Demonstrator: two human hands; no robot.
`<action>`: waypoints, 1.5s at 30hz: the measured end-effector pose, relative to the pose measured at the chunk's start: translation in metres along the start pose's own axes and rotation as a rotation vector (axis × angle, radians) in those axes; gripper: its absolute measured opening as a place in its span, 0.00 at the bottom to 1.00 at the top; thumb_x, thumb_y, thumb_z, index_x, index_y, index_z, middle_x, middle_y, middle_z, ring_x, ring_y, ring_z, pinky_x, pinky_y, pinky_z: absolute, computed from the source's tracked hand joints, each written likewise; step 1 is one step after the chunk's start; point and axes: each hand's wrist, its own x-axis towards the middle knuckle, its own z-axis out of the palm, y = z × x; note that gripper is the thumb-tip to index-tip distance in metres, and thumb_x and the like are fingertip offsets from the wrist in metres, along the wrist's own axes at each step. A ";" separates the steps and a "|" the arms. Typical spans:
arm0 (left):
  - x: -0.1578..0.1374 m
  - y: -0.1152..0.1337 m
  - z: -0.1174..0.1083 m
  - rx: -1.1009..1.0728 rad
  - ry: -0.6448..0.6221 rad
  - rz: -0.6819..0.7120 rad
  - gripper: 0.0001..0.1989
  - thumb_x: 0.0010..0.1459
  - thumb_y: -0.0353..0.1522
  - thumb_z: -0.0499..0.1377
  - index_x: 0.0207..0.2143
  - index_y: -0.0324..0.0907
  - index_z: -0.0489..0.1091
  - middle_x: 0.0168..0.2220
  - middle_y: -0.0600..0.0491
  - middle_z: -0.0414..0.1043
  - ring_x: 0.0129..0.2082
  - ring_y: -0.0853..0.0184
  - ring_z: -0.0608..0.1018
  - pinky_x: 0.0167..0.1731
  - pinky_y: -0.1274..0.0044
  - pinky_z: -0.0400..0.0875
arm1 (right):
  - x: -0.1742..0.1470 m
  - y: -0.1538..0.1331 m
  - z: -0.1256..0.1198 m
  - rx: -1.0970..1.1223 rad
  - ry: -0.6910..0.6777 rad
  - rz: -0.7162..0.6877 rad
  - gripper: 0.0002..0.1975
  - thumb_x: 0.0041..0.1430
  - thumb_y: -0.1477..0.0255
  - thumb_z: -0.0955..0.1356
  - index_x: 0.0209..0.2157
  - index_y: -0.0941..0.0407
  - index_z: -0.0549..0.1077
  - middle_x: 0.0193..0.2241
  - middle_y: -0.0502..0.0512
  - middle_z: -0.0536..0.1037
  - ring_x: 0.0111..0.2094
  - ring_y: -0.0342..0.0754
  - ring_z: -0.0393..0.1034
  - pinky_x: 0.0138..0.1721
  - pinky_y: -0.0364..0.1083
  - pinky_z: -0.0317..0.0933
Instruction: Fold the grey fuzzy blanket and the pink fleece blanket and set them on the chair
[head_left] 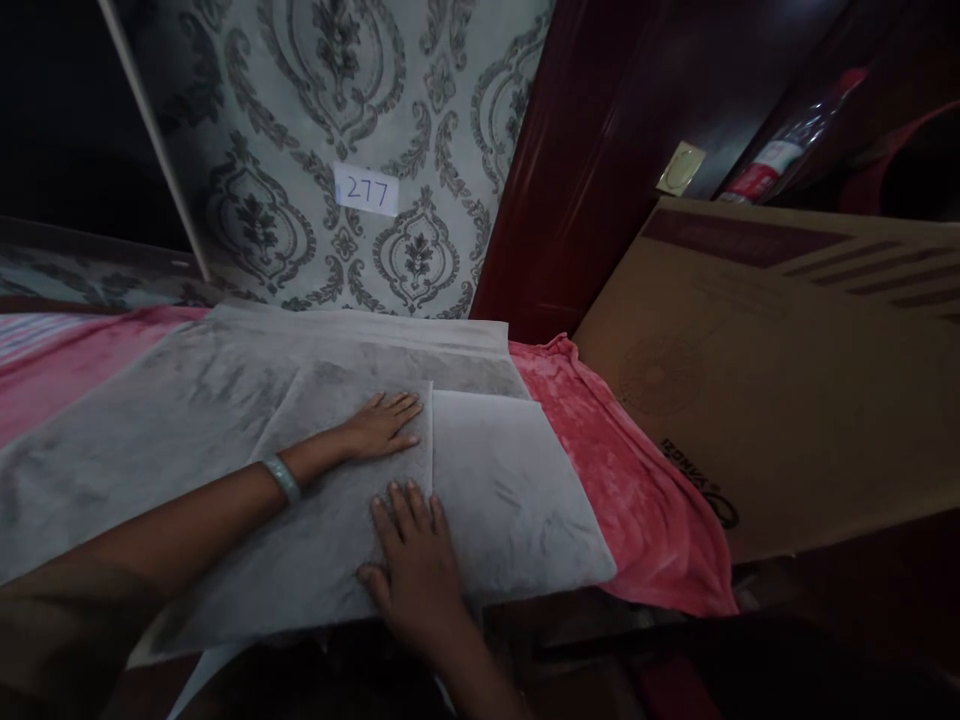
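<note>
A grey plush cloth (510, 480) lies spread in folded layers, with a straight folded edge running front to back near its middle. My left hand (382, 425) rests flat on the upper layer, fingers spread, just left of that edge. Closer to me, my right hand (420, 570) presses flat across the front end of the same edge, with its fingers apart. Neither hand grasps anything. Beneath the grey cloth, a pink plush cloth (637, 490) shows at the right and the far left.
A large cardboard box (795, 380) stands to the right, with a plastic bottle (787, 145) behind it. At the back are a patterned wall with a paper label (367, 190) reading 277 and a dark red wooden panel (555, 170). A dark screen-like panel (67, 130) is upper left.
</note>
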 end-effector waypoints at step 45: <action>-0.006 0.040 -0.014 0.111 0.209 0.257 0.32 0.62 0.43 0.48 0.64 0.39 0.63 0.66 0.40 0.60 0.66 0.49 0.62 0.63 0.57 0.57 | -0.124 0.100 -0.027 1.484 1.125 0.741 0.22 0.41 0.58 0.78 0.30 0.53 0.68 0.30 0.47 0.77 0.30 0.46 0.74 0.34 0.46 0.69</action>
